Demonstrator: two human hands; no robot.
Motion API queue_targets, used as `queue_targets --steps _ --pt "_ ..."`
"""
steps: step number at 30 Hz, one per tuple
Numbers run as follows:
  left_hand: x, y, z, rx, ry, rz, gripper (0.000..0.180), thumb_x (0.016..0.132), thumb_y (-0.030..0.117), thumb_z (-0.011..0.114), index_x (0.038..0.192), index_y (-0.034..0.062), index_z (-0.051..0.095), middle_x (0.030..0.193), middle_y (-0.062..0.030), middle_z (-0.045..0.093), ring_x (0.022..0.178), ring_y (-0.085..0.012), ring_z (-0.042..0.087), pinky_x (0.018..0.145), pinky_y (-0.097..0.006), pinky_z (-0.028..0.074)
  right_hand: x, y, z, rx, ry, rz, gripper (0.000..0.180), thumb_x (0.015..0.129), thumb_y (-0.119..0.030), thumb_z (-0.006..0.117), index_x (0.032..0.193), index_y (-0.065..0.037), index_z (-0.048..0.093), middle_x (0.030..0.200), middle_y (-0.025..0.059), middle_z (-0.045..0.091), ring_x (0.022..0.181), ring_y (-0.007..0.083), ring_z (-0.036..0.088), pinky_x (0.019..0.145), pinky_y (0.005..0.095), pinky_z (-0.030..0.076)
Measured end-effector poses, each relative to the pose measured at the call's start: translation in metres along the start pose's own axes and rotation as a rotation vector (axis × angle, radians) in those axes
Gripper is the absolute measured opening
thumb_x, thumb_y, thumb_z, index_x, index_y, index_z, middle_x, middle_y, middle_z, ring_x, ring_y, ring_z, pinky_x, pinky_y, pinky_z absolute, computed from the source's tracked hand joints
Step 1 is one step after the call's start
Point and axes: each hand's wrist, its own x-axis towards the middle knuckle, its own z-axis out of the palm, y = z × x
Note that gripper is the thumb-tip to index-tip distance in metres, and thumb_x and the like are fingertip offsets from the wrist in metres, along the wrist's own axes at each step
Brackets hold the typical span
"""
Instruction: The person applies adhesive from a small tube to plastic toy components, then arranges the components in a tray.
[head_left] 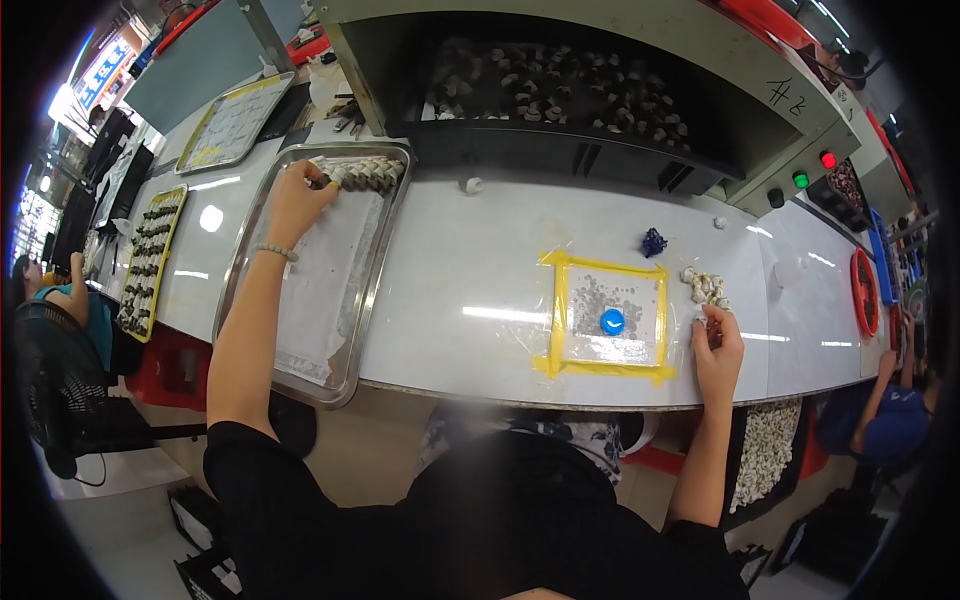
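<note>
My left hand point(297, 203) is over the far end of a metal tray point(368, 290) lined with white paper. Its fingers are pinched at a small white-and-dark piece point(322, 183), beside the rows of similar pieces point(368, 174) along the tray's far edge. At the right, my right hand point(716, 348) has its thumb and fingers brought together at the near side of a small heap of whitish pieces point(709, 287). What lies between those fingertips is too small to make out. A yellow-taped square point(612, 362) with a blue round cap point(612, 321) is left of that hand.
A machine with a dark opening point(550, 150) full of pieces stands at the back. A dark blue lump point(653, 242) and a white piece point(472, 185) sit on the white table. Two yellow-edged trays point(155, 262) are at the left; a co-worker point(870, 425) is at far right.
</note>
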Motion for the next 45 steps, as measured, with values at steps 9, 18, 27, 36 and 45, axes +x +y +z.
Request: queue_targets --steps 9,18,27,36,45 --pt "0.001 0.000 0.005 -0.140 0.059 0.008 0.030 0.070 0.018 0.067 0.092 -0.0017 0.060 0.088 -0.0136 0.064 0.081 -0.0263 0.060 0.074 -0.035 0.046 0.000 -0.002 0.000 0.005 -0.003 0.011 0.020 0.080 0.000 0.060 0.100 0.001 0.058 0.072 -0.0015 0.047 0.063 0.0068 0.041 0.056 0.0204 0.036" --pt "-0.006 -0.016 0.006 -0.253 -0.047 0.058 0.038 0.074 0.020 0.067 0.105 0.0011 0.056 0.100 -0.0126 0.061 0.092 -0.0245 0.057 0.080 -0.033 0.044 0.000 0.001 0.000 -0.001 -0.016 0.010 0.021 0.080 0.000 0.060 0.101 0.001 0.058 0.074 -0.0016 0.048 0.063 0.0066 0.042 0.056 0.0198 0.036" --pt "-0.001 -0.015 0.009 -0.144 0.015 0.101 0.033 0.074 0.021 0.067 0.096 0.0004 0.057 0.097 -0.0136 0.061 0.090 -0.0279 0.057 0.080 -0.036 0.044 0.001 -0.001 0.002 0.034 0.022 0.017 0.022 0.077 0.001 0.062 0.099 0.001 0.059 0.073 0.0011 0.049 0.061 0.0087 0.043 0.056 0.0218 0.038" --pt "-0.022 0.046 -0.004 0.029 0.395 0.396 0.034 0.075 0.018 0.067 0.102 -0.0001 0.054 0.097 -0.0167 0.059 0.093 -0.0302 0.056 0.082 -0.037 0.043 -0.001 -0.002 0.001 0.002 0.012 0.029 0.025 0.074 0.002 0.065 0.098 0.001 0.060 0.073 0.0003 0.050 0.063 0.0077 0.044 0.057 0.0211 0.039" --pt "-0.046 0.149 0.049 -0.089 -0.142 0.698 0.033 0.075 0.008 0.061 0.106 -0.0004 0.053 0.094 -0.0160 0.059 0.093 -0.0315 0.056 0.080 -0.038 0.047 -0.008 -0.021 -0.003 0.078 -0.258 -0.025 0.022 0.071 -0.006 0.068 0.091 0.000 0.062 0.075 0.0071 0.057 0.067 0.0162 0.054 0.065 0.0264 0.045"
